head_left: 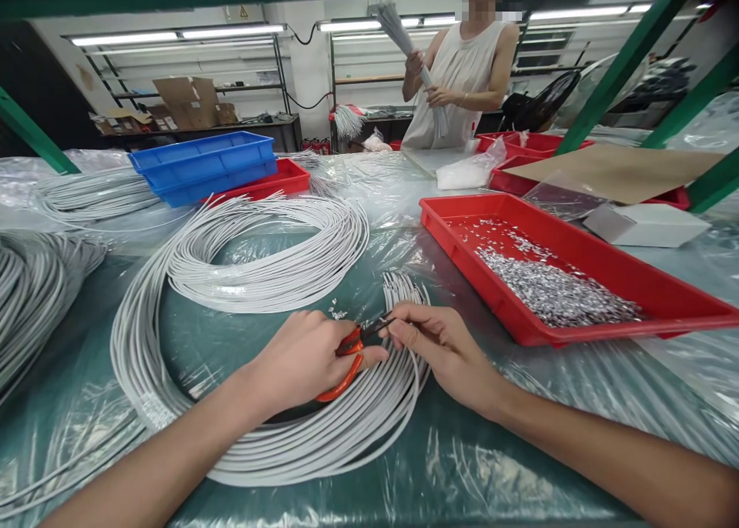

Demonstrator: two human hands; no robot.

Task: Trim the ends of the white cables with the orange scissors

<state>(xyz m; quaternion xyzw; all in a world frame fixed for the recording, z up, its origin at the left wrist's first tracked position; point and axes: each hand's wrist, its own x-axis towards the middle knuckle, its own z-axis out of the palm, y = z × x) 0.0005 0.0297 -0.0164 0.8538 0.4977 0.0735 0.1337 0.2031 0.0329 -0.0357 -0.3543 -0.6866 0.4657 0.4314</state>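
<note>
My left hand (303, 355) is closed round a pair of orange-handled pliers (342, 382), whose dark jaws point right towards my other hand. At the jaw tips, my right hand (447, 351) pinches what looks like the end of a thin white cable; the fingers hide most of it. Both hands are over a large coil of white cables (323, 443) lying on the table. Loose cable ends (402, 288) of this coil fan out just behind my fingertips. A few small shiny metal bits (336, 311) lie on the table beyond the pliers.
A red tray (485, 297) of small metal pieces stands at right. A second cable coil (271, 282) lies behind the first, with more cables (40, 297) at far left. Beyond are a blue bin (208, 170) and a white box (647, 224). A co-worker (456, 74) holds a cable bundle.
</note>
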